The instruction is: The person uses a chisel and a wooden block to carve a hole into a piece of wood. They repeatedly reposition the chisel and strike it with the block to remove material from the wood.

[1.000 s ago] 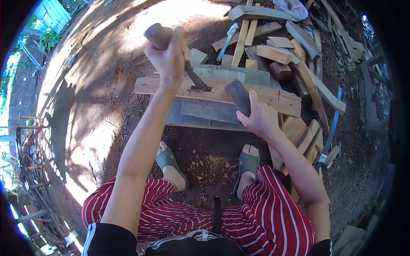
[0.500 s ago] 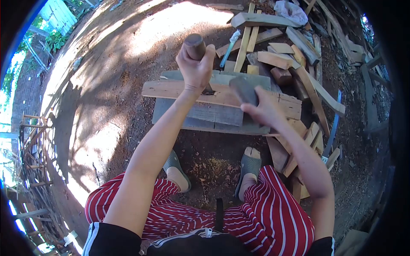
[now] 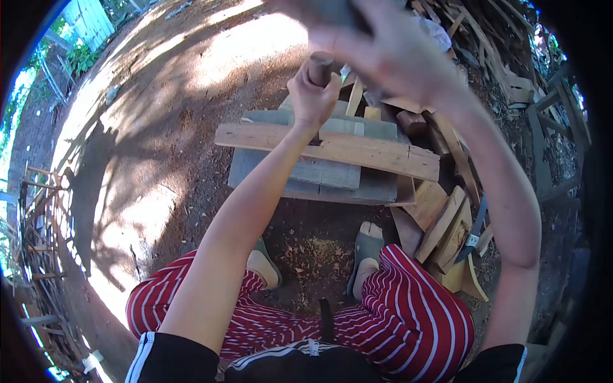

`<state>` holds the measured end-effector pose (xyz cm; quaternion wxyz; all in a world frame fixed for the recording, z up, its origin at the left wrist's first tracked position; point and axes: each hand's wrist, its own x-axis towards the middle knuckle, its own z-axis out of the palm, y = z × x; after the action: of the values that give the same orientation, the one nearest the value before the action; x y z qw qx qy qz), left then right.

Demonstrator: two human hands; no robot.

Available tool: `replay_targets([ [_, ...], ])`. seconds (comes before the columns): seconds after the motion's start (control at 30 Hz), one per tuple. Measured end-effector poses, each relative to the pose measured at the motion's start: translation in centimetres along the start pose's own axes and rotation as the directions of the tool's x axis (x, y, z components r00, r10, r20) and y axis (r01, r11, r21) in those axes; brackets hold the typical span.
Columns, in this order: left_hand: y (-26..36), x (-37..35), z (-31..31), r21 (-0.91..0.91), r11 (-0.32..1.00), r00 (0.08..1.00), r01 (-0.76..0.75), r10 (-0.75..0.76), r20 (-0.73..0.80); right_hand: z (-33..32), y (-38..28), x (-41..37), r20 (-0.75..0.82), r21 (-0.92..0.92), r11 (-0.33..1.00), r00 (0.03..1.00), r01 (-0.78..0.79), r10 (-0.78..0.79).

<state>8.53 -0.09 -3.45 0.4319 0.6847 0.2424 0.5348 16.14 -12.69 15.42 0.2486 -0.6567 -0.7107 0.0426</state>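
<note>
Left hand (image 3: pixel 311 102) closed around handle of chisel (image 3: pixel 321 69), which stands roughly upright over board (image 3: pixel 377 152); blade hidden behind hand and wrist. Right hand (image 3: pixel 396 54), blurred, gripping dark block (image 3: pixel 338 14), raised above handle top; exact gap unclear. Left hand nearer board, whose long axis runs left to right across grey-plank worktop (image 3: pixel 255 169). Dirt ground (image 3: pixel 191 127) around, shavings (image 3: pixel 319 252) in front, offcuts (image 3: pixel 440 220) heaped at right.

Open approach over dirt ground (image 3: pixel 153 179) left of beam (image 3: pixel 377 153); room too between table (image 3: pixel 325 175) and striped trousers (image 3: pixel 421 293). Right side blocked: wood offcuts (image 3: pixel 440 220) crowd table's end. Left hand (image 3: pixel 313 96), wrapped around handle (image 3: pixel 320 67), obstructs beam's middle; raised right hand (image 3: pixel 396 54) with dark block (image 3: pixel 325 11) bars far side.
</note>
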Motion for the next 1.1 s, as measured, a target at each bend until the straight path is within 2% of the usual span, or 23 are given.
replay_targets([
  [0.03, 0.4, -0.1, 0.0, 0.009, 1.0, 1.0, -0.02, 0.02, -0.02, -0.6, 0.5, 0.4, -0.058, 0.036, 0.978, 0.978, 0.204, -0.202],
  [0.07, 0.5, -0.3, 0.1, 0.008, 1.0, 1.0, -0.015, 0.016, -0.021, -0.9, 1.1, 0.4, -0.167, 0.056, 0.987, 0.976, 0.148, -0.137],
  [0.1, 0.7, -0.2, 0.1, -0.018, 1.0, 0.999, -0.024, 0.023, -0.023, 1.0, 2.5, 0.2, -0.168, 0.052, 0.987, 0.976, 0.15, -0.14],
  [0.17, 1.1, 0.3, 0.0, -0.039, 0.998, 0.998, -0.051, 0.05, -0.031, 5.8, 4.0, 0.3, -0.233, -0.189, 0.973, 0.969, -0.129, 0.083],
  [0.2, 1.1, 0.2, -0.1, -0.037, 0.997, 0.998, -0.067, 0.066, -0.018, 3.6, 5.0, 0.5, 0.165, 0.122, 0.917, 0.919, -0.38, 0.359],
  [0.23, 1.1, 0.4, 0.6, -0.052, 0.995, 0.997, -0.081, 0.08, -0.019, 1.5, 4.8, 0.7, 0.077, 0.04, 0.979, 0.977, -0.202, 0.198],
  [0.3, 1.2, 0.3, 0.8, -0.054, 0.996, 0.998, -0.069, 0.069, -0.016, 0.2, 5.0, 1.3, -0.17, 0.149, 0.986, 0.98, -0.076, 0.101],
  [0.33, 1.1, 0.4, 0.6, -0.003, 1.0, 1.0, -0.011, 0.011, 0.022, 0.6, 6.1, 1.3, -0.154, 0.157, 0.983, 0.981, -0.093, 0.117],
  [0.37, 0.8, 0.4, 0.7, 0.05, 0.998, 0.998, 0.041, -0.044, 0.054, 0.8, 7.2, 1.3, -0.335, -0.14, 0.98, 0.924, 0.145, -0.185],
  [0.4, 0.6, 0.5, 0.7, 0.067, 0.997, 0.999, -0.023, 0.021, 0.028, 1.1, 8.0, 1.4, -0.414, -0.459, 0.833, 0.755, 0.309, -0.508],
  [0.43, 0.3, 0.7, 0.7, 0.08, 0.996, 0.999, -0.035, 0.033, 0.033, 2.9, 5.6, 0.4, -0.242, 0.02, 0.995, 0.966, -0.094, 0.096],
  [0.5, 0.0, 1.0, 1.2, -0.002, 0.994, 0.994, -0.109, 0.109, 0.014, 2.0, 5.4, -0.3, 0.027, -0.057, 0.969, 0.97, -0.241, 0.243],
  [0.53, 0.3, 1.5, 2.0, -0.017, 0.993, 0.993, -0.116, 0.117, 0.004, 1.4, 5.9, -0.6, 0.024, -0.075, 0.969, 0.971, -0.237, 0.24],
  [0.6, 0.2, 1.6, 2.1, 0.12, 0.989, 0.996, -0.086, 0.083, 0.03, 2.2, 7.4, -1.7, -0.028, 0.423, 0.849, 0.932, -0.317, 0.362],
  [0.63, 0.2, 1.4, 1.9, 0.196, 0.978, 0.997, -0.066, 0.058, 0.045, 3.7, 8.2, -2.9, -0.009, 0.429, 0.845, 0.934, -0.32, 0.358],
  [0.7, 0.3, 1.7, 1.7, 0.141, 0.99, 0.997, 0.017, -0.026, 0.066, 8.1, 10.4, -6.2, -0.057, 0.52, 0.721, 0.823, -0.459, 0.565],
  [0.77, 0.0, 2.0, 1.8, 0.118, 0.993, 0.997, 0.013, -0.022, 0.071, 14.2, 13.1, -10.7, -0.035, 0.252, 0.828, 0.85, -0.501, 0.525],
  [0.87, -1.3, 2.6, 2.2, 0.161, 0.986, 0.997, -0.049, 0.038, 0.071, 17.5, 10.4, -15.0, 0.095, 0.155, 0.799, 0.813, -0.582, 0.574],
  [0.9, -1.7, 2.8, 2.2, 0.169, 0.985, 0.997, -0.036, 0.022, 0.08, 17.9, 9.6, -15.7, 0.116, 0.019, 0.8, 0.796, -0.6, 0.594],
  [0.93, -1.9, 3.3, 2.2, 0.198, 0.978, 0.991, 0.066, -0.087, 0.1, 18.2, 9.2, -16.1, 0.13, -0.121, 0.789, 0.779, -0.602, 0.614],
  [0.97, -2.6, 3.9, 2.5, 0.222, 0.961, 0.975, 0.163, -0.192, 0.114, 18.5, 9.1, -16.2, 0.135, -0.124, 0.784, 0.773, -0.608, 0.62],
  [1.03, -4.4, 4.9, 3.3, 0.258, 0.956, 0.976, 0.136, -0.174, 0.131, 19.1, 9.0, -16.5, 0.046, -0.145, 0.785, 0.789, -0.602, 0.613],
  [1.1, -5.1, 5.3, 3.9, 0.289, 0.943, 0.969, 0.164, -0.209, 0.131, 18.8, 9.3, -16.5, 0.046, -0.164, 0.778, 0.783, -0.606, 0.62],
])
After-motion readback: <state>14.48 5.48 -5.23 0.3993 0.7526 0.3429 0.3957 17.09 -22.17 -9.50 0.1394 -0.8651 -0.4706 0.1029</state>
